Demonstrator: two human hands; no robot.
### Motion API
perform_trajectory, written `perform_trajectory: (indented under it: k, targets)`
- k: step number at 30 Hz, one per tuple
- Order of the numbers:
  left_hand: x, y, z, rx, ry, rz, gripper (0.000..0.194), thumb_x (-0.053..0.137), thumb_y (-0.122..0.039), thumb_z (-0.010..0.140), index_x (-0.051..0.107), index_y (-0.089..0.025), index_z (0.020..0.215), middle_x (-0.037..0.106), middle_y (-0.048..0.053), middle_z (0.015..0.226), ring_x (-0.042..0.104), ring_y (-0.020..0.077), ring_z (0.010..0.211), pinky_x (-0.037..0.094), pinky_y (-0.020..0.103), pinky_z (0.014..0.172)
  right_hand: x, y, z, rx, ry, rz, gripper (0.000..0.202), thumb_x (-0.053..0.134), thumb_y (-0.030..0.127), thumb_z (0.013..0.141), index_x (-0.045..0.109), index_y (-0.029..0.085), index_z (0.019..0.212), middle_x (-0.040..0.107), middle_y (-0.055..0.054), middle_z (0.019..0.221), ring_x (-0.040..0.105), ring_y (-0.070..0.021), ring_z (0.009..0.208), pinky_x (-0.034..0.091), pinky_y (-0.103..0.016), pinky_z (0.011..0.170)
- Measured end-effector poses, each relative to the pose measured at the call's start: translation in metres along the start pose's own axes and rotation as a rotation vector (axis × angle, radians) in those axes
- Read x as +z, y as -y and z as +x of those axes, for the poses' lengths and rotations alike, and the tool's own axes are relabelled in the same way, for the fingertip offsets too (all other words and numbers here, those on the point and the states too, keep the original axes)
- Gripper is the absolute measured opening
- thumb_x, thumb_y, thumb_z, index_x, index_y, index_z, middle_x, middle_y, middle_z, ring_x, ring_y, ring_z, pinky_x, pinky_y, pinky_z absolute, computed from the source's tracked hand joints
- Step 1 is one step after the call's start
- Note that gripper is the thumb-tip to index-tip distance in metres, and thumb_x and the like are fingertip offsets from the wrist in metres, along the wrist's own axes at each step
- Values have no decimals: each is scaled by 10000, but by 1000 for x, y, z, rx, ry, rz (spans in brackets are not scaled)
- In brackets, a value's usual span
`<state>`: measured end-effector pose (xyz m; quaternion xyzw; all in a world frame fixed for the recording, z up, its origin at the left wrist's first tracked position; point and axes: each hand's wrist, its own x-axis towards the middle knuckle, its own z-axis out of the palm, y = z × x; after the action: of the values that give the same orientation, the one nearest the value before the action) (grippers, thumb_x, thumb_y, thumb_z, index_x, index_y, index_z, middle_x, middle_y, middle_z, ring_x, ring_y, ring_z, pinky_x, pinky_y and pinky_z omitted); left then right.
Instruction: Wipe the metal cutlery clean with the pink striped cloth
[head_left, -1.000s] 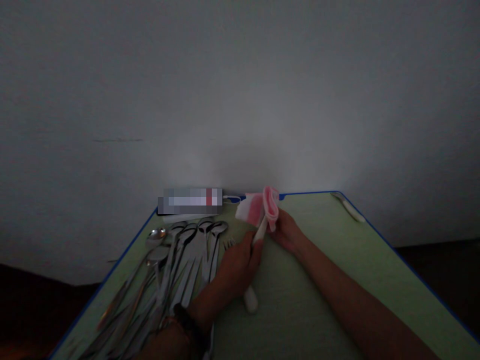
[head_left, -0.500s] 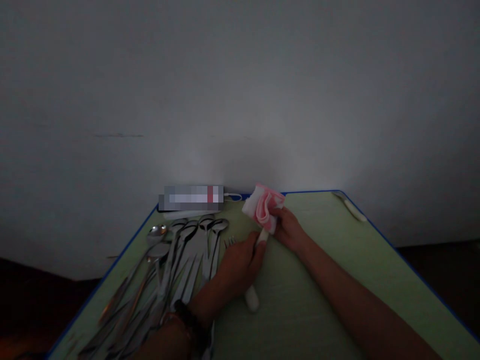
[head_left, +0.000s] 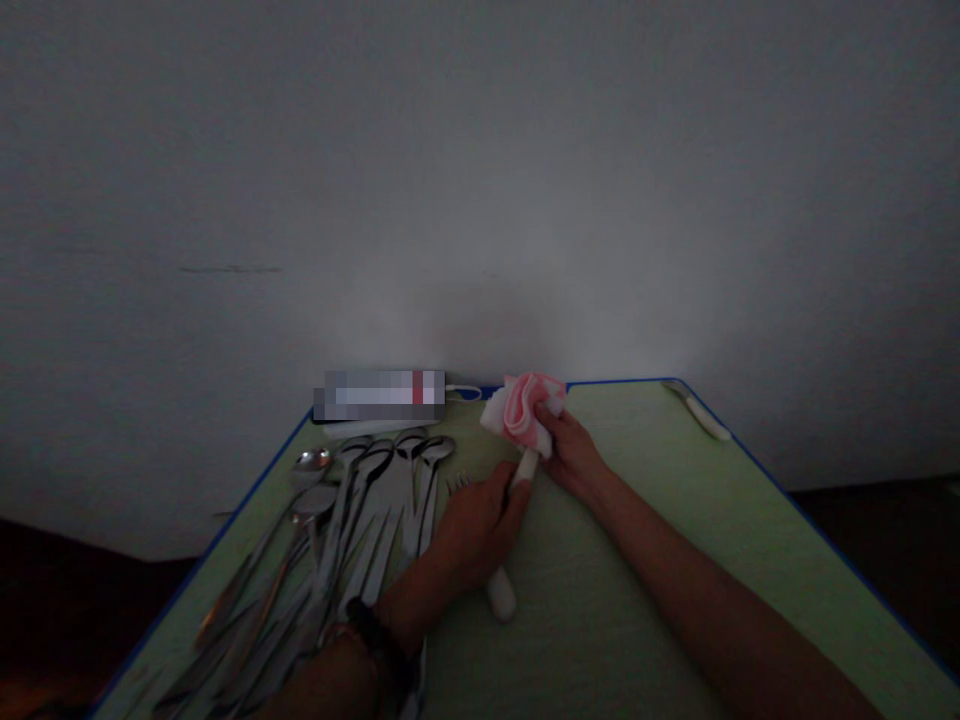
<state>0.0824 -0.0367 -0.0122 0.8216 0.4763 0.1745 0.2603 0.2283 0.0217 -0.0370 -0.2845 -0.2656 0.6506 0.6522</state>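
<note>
My left hand [head_left: 480, 520], a dark band at its wrist, is closed round the pale handle [head_left: 527, 466] of a piece of cutlery. The head of that piece is hidden inside a folded pink and white cloth [head_left: 525, 408]. Fingers of my right hand [head_left: 571, 450] pinch this cloth around it, thumb on top. Beneath my left hand a fork with a white handle [head_left: 502, 596] lies on the table, its tines [head_left: 460, 482] showing beyond my knuckles.
Several metal spoons [head_left: 373, 460] and other cutlery lie spread over the left side of the green table [head_left: 660, 540], which has a blue edge. At the back left stands a blurred-out box-like object [head_left: 379, 397] with a white cable [head_left: 465, 390]. Another white-handled utensil [head_left: 705, 415] rests at the far right corner. A wall [head_left: 480, 180] rises behind.
The cloth has been bunched and turned slightly in my right hand, its folds now rounder. My left hand keeps its grip on the handle, almost unmoved.
</note>
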Motion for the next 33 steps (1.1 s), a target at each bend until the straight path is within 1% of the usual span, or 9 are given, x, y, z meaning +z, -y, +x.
perform_trajectory:
  k: [3, 6, 10, 14, 18, 23, 25, 28, 33]
  targets:
    - [0, 0, 0, 24, -2, 7, 309, 257, -390, 911, 495, -192, 911, 620, 25, 712, 592, 175, 638, 372, 250, 583, -1, 0, 0, 17, 22, -20, 297, 699, 315, 648, 624, 143, 879, 678, -29, 765, 585, -126, 640, 462, -249, 645]
    - [0, 0, -1, 24, -2, 8, 309, 248, -390, 916, 486, -192, 930, 619, 23, 712, 591, 173, 633, 368, 246, 577, 0, 0, 1, 25, -3, -7, 324, 667, 393, 674, 631, 134, 866, 675, -31, 737, 581, -126, 631, 457, -237, 613]
    - [-2, -2, -1, 33, 7, 14, 324, 238, -390, 919, 491, -188, 895, 615, 22, 700, 585, 170, 623, 363, 244, 576, 4, -1, 2, 18, -51, 51, 401, 585, 479, 732, 629, 126, 916, 682, -61, 810, 606, -155, 724, 478, -257, 673]
    - [-2, -3, -1, 20, 10, -11, 343, 228, -392, 922, 498, -184, 884, 606, 17, 665, 575, 167, 588, 363, 248, 560, 4, 0, 2, 54, -68, 103, 295, 581, 400, 766, 637, 140, 893, 686, -44, 819, 610, -138, 708, 489, -237, 680]
    - [1, -1, 0, -8, -27, -55, 364, 210, -404, 924, 496, -179, 918, 602, 14, 647, 575, 166, 575, 375, 250, 552, 3, 0, -1, 151, -40, 99, 143, 621, 258, 746, 640, 130, 807, 675, -16, 704, 579, -104, 582, 486, -201, 602]
    - [0, -1, -2, 21, -80, 68, 328, 250, -371, 917, 498, -163, 972, 615, 33, 683, 579, 173, 593, 364, 251, 540, 9, 1, -8, 226, 35, 143, 163, 610, 253, 749, 636, 116, 833, 678, -33, 728, 597, -118, 639, 491, -208, 616]
    - [-5, -3, -3, 84, -121, 108, 316, 267, -353, 914, 505, -161, 991, 612, 33, 687, 576, 174, 613, 356, 250, 550, 13, 3, -10, 210, 68, 132, 149, 617, 248, 739, 633, 117, 808, 669, -26, 693, 584, -112, 601, 484, -201, 571]
    - [-20, -5, -4, 153, -160, 81, 306, 281, -327, 912, 515, -162, 1020, 584, 10, 644, 548, 154, 576, 336, 238, 531, 20, 9, -12, 175, 113, 88, 143, 638, 258, 718, 624, 133, 786, 646, -1, 644, 543, -96, 526, 448, -188, 474]
    - [-52, -11, -7, 123, -172, 34, 369, 258, -361, 917, 554, -160, 829, 516, -14, 566, 491, 128, 515, 315, 228, 500, 37, 33, -19, 106, 145, -91, 201, 655, 293, 699, 616, 132, 812, 643, -16, 699, 516, -98, 511, 424, -212, 442]
